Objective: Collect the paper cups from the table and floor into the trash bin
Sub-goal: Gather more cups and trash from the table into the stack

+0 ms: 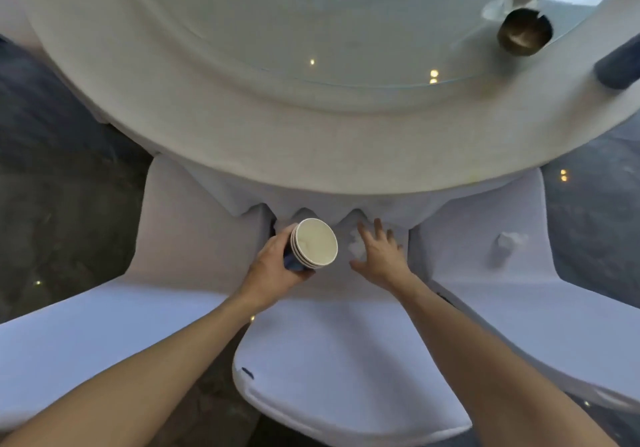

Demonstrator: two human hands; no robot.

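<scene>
My left hand (273,266) is shut on a stack of nested paper cups (313,244), blue outside and cream inside, with their mouths tilted toward me. My right hand (379,252) is open, fingers spread, low over the seat of a white-covered chair, right beside a small crumpled white paper (356,244). Another dark blue paper cup (618,65) lies on its side on the table's right rim. The trash bin is not in view.
A round table (277,141) with a white cloth and a glass top fills the upper half. A dark metal ashtray (524,36) stands at its right. White-covered chairs (346,370) crowd below it; one at the right carries a crumpled tissue (509,242). Dark floor lies on both sides.
</scene>
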